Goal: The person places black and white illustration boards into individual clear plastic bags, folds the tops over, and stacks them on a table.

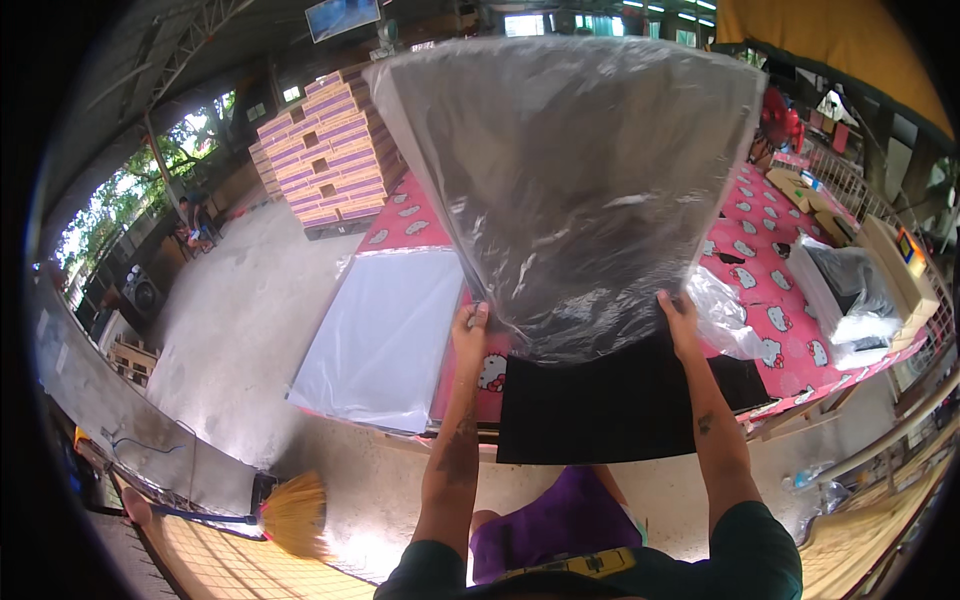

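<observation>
Clear plastic film forms a large bag, held up in front of the person above the bench. Its open lower edge meets the top of a black sheet, which hangs down over the near edge of the bench. The film looks very light, limp and slippery; it wrinkles freely and probably tears or stretches under a sharp pull, so it is best gripped at the two lower corners, where the hands now sit. The black sheet appears thin but stiffer than the film, and it keeps a flat face. The left hand pinches the lower left corner of the bag between thumb and fingers, closed on the film. The right hand grips the lower right corner in the same way; whether it also holds the black sheet cannot be told. Both forearms rise nearly straight from the lower edge, well apart, wrists extended upward. A stack of flat clear bags lies on the patterned pink cover to the left, and a white box stands to the right.
</observation>
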Motion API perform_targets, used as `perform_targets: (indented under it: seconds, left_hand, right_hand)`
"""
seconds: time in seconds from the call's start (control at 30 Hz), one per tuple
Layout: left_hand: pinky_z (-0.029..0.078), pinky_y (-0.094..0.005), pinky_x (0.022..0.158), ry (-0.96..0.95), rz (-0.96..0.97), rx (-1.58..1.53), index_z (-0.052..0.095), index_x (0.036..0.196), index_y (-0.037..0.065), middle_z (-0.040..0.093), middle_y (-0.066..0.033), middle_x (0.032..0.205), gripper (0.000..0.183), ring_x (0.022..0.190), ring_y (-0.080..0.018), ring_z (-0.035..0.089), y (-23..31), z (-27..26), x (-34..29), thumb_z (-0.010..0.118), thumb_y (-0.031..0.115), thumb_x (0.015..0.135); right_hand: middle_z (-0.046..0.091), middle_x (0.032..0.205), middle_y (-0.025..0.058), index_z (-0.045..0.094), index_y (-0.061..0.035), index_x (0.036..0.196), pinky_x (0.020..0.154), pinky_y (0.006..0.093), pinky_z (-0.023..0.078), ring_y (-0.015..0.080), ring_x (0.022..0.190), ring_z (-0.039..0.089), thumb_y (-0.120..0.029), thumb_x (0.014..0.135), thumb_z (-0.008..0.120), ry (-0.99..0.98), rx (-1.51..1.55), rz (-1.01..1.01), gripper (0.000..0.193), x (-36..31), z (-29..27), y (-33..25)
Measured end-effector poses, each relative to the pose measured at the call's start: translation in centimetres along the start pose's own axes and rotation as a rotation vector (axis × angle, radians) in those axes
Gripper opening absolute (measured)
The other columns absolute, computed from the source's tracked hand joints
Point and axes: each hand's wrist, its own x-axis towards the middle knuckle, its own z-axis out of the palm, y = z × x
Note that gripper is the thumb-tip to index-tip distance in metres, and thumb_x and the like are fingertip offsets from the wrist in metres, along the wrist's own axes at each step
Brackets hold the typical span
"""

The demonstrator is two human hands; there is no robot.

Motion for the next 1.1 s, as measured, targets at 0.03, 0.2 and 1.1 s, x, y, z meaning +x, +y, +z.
perform_targets:
  seconds: [0.03, 0.2, 1.1]
  left_hand:
    - [0.036, -0.0226, 0.067, -0.057, -0.005, -0.057, 0.061, 0.086, 0.004, 0.054, 0.0025, 0.077, 0.020, 0.073, -0.0059, 0.043, 1.8, 0.7, 0.0, 0.061, 0.023, 0.090]
    - [0.033, -0.0203, 0.061, -0.194, 0.090, -0.139, 0.061, 0.088, 0.002, 0.050, 0.0054, 0.072, 0.020, 0.068, -0.0037, 0.040, 11.2, -3.1, 2.0, 0.059, 0.021, 0.092]
    - [0.045, -0.0456, 0.088, 0.779, -0.063, -0.600, 0.047, 0.115, -0.001, 0.053, -0.0157, 0.114, 0.026, 0.100, -0.0275, 0.054, 21.2, -38.1, 7.8, 0.049, 0.013, 0.093]
  right_hand:
    - [0.059, 0.099, 0.0031, 0.057, -0.0026, 0.111, 0.086, 0.0294, 0.040, 0.0123, 0.091, 0.053, -0.019, 0.089, 0.061, -0.015, 0.047, -0.045, 0.028, 0.2, -1.0, -0.3]
    - [0.060, 0.107, 0.0015, 0.055, -0.0025, 0.119, 0.088, 0.0267, 0.041, 0.0100, 0.096, 0.053, -0.016, 0.089, 0.062, -0.040, 0.554, -0.129, 0.033, 0.7, 0.7, -4.3]
    - [0.059, 0.077, 0.0037, 0.055, -0.0054, 0.094, 0.060, 0.0241, 0.046, 0.0124, 0.067, 0.057, -0.034, 0.097, 0.046, -0.842, 0.571, 0.358, 0.030, -27.6, 37.4, -19.5]
